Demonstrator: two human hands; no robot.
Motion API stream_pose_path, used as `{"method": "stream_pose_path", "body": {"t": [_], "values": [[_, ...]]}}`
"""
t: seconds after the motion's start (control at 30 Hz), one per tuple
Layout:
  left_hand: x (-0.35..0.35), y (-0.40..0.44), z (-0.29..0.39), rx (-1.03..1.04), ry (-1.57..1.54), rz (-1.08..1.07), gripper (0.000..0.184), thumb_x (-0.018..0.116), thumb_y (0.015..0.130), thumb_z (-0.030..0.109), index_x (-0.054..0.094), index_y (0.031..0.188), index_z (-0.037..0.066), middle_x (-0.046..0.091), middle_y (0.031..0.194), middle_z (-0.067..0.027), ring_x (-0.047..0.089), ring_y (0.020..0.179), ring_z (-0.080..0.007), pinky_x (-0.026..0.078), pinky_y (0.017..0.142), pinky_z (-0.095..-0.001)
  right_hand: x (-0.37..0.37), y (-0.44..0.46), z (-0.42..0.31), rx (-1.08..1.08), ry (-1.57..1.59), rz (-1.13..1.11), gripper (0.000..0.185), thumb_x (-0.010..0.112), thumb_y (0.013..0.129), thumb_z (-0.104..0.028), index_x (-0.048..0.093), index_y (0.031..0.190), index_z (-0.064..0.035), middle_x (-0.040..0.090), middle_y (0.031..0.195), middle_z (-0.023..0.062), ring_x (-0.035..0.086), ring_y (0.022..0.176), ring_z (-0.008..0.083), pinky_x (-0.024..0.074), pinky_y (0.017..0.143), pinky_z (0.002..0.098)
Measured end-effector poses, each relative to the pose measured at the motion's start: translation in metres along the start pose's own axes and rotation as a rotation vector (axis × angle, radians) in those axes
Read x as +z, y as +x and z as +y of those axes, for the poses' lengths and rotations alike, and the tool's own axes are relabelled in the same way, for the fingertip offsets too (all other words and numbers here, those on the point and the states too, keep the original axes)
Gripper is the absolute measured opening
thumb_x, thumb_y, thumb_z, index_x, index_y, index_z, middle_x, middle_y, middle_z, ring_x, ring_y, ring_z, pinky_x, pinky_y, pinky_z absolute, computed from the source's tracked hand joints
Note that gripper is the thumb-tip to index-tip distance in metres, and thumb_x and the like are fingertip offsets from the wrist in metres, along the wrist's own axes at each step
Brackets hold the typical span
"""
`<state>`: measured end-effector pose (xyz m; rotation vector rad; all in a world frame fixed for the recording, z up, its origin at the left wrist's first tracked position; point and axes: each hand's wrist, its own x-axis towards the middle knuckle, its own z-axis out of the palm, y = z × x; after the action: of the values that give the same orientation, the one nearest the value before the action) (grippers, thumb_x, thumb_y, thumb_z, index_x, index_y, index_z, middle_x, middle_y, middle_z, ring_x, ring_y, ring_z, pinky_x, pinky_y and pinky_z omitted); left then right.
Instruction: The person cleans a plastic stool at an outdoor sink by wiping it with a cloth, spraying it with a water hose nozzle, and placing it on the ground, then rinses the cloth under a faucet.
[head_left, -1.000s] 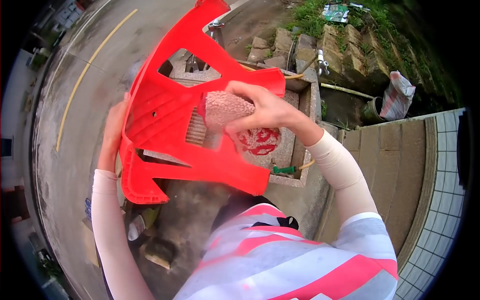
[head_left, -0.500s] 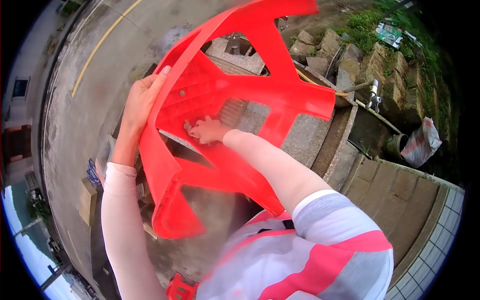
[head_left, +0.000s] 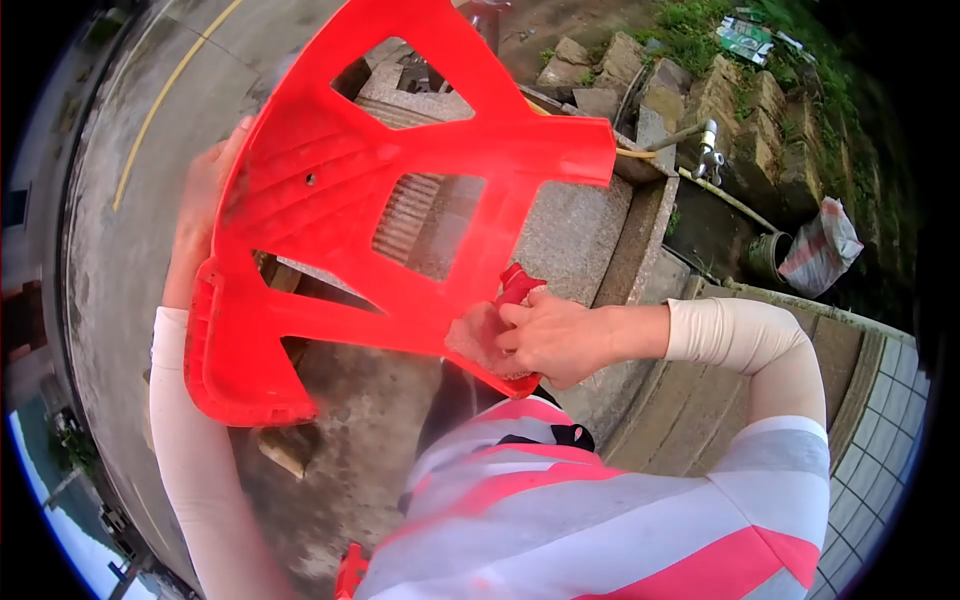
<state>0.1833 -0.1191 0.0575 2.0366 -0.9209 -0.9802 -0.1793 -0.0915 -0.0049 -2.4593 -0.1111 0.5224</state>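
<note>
A red plastic stool [head_left: 330,190] is tipped in front of me, its underside and leg openings facing me. My left hand [head_left: 205,200], blurred, is closed on the stool's left edge, with part of its fingers hidden behind the plastic. In my right hand [head_left: 558,338] is a crumpled pinkish-red cloth [head_left: 478,338], pressed against the end of the stool leg nearest my body. The fingers of that hand are bunched around the cloth.
Behind the stool stands a stone sink [head_left: 575,235] with a ribbed slab. A tap [head_left: 708,150] rises to its right, near a bucket [head_left: 768,257] and a woven sack [head_left: 822,248]. Rough stones [head_left: 715,105] line the bank. A red plastic piece [head_left: 351,572] shows low down.
My right hand has moved with the cloth from the underside of the seat to the leg end nearest me. The stool has shifted left and turned, my left hand with it.
</note>
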Motion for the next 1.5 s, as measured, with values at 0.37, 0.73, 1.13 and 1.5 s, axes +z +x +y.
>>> {"method": "stream_pose_path", "body": {"t": [0.37, 0.73, 1.13, 1.5], "values": [[0.034, -0.007, -0.011, 0.173, 0.042, -0.067, 0.041, 0.060, 0.092, 0.039, 0.061, 0.073, 0.003, 0.056, 0.068, 0.0045, 0.045, 0.057, -0.0029, 0.036, 0.051, -0.0199, 0.051, 0.256, 0.090, 0.279, -0.042, 0.417, 0.031, 0.057, 0.077, -0.015, 0.063, 0.104, -0.0010, 0.066, 0.105, 0.0131, 0.060, 0.104, 0.0288, 0.0510, 0.069, 0.0464], [0.005, 0.010, -0.038, 0.155, -0.067, 0.018, 0.038, 0.063, 0.092, 0.035, 0.068, 0.087, -0.002, 0.065, 0.079, -0.0007, 0.054, 0.067, -0.0042, 0.044, 0.061, -0.0199, 0.104, 0.107, 0.043, 0.012, -0.333, 0.345, 0.011, 0.060, 0.071, -0.020, 0.069, 0.072, -0.0145, 0.064, 0.078, -0.0027, 0.054, 0.088, 0.0190, 0.0444, 0.064, 0.0354], [-0.026, -0.020, -0.065, 0.211, -0.165, 0.077, 0.046, 0.050, 0.098, 0.039, 0.045, 0.060, 0.014, 0.038, 0.046, 0.0053, 0.028, 0.035, -0.0037, 0.018, 0.034, -0.0220, 0.046, 0.062, 0.060, 0.315, -0.062, 0.633, 0.012, 0.062, 0.068, -0.018, 0.067, 0.079, -0.0157, 0.063, 0.077, 0.0003, 0.056, 0.094, 0.0216, 0.0480, 0.062, 0.0410], [-0.032, -0.043, -0.095, 0.179, -0.360, 0.261, 0.031, 0.059, 0.095, 0.028, 0.064, 0.074, 0.006, 0.057, 0.064, 0.0061, 0.045, 0.053, -0.0002, 0.032, 0.047, -0.0173, 0.016, 0.174, 0.042, 0.094, 0.363, 0.593, 0.013, 0.059, 0.068, -0.009, 0.068, 0.079, -0.0094, 0.065, 0.084, 0.0071, 0.057, 0.094, 0.0260, 0.0463, 0.068, 0.0422]]}}
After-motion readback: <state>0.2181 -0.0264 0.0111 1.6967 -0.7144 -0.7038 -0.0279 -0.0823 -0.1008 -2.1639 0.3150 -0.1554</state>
